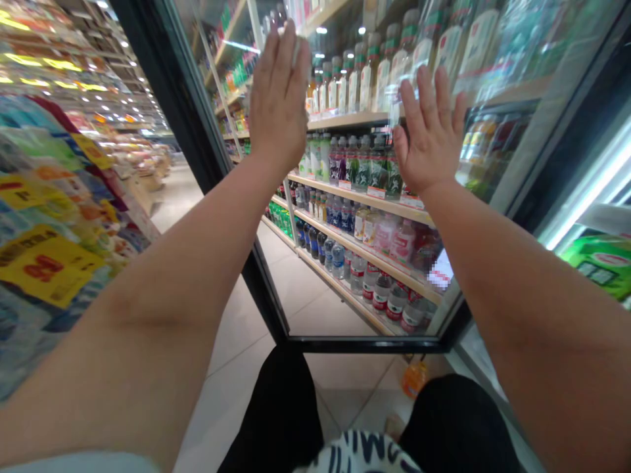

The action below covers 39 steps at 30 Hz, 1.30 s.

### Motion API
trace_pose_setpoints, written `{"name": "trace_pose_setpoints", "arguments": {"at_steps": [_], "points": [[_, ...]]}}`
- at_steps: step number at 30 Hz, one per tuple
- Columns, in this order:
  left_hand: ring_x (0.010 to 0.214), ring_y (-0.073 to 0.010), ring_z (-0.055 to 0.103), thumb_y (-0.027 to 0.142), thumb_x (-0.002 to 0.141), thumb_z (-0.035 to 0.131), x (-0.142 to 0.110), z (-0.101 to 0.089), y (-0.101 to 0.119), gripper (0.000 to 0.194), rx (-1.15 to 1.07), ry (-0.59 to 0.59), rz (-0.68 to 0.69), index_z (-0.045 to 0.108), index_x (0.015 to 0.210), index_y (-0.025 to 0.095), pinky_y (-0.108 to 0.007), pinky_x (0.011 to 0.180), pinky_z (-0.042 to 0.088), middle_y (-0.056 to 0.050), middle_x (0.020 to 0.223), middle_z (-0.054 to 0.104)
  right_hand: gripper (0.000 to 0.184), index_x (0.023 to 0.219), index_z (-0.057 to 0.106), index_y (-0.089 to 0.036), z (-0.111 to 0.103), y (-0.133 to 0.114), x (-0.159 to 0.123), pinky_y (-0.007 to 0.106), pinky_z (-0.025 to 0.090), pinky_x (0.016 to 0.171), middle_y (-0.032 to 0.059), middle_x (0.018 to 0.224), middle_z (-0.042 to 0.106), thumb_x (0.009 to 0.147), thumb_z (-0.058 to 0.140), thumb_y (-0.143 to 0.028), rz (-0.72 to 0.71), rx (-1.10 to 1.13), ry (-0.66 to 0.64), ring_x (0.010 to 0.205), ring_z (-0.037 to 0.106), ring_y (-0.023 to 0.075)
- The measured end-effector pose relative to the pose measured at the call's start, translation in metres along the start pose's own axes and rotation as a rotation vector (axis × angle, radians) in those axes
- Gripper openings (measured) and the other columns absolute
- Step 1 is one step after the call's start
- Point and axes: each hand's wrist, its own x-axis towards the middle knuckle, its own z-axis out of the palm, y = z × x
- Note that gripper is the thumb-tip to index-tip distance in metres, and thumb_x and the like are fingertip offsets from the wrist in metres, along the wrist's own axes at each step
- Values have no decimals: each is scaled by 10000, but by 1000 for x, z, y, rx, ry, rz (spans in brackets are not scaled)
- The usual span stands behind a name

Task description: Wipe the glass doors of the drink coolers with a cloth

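Observation:
Both of my arms reach forward to a glass fridge door [345, 282] with a black frame, which stands swung open. My left hand [279, 98] lies flat on the glass, fingers together and pointing up. My right hand [431, 135] is beside it, also flat on the glass with its fingers spread. Neither hand holds anything. Through the glass I see shelves of drink bottles [365, 164].
A shop aisle with a tiled floor [231, 368] runs away at the left, past shelves with yellow price tags [46, 266]. The lit fridge interior [591, 190] is at the right, with a green package [604, 263]. An orange bottle [414, 378] stands on the floor below the door.

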Motion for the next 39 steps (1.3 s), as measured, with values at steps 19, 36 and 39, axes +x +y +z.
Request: {"name": "trace_pose_setpoints", "arguments": {"at_steps": [19,36,39], "points": [[1549,-180,137,186,1080,236,-4,6,56,504,-61,-349,299,353,1570,221,-471,1281,204,-17,1647,299,572,1609,134,-445,3,3,1,498,59,1330,-218,1640,6,1041,187,-490,57,29,-48,1576,23,162],[1535,-242,194,176,1052,317,24,6,50,528,-9,-195,132,356,1577,213,-556,1270,184,-34,1636,318,590,1599,55,-506,-2,-2,1,529,95,1326,-232,1633,161,1025,179,-459,81,-34,-67,1577,35,150],[1547,-257,112,144,1064,240,17,11,52,509,19,-121,4,350,1560,115,-574,1277,125,-97,1651,275,579,1604,87,-472,-2,-2,0,530,101,1323,-211,1649,133,1030,164,-453,69,-39,-57,1577,38,146]]}}
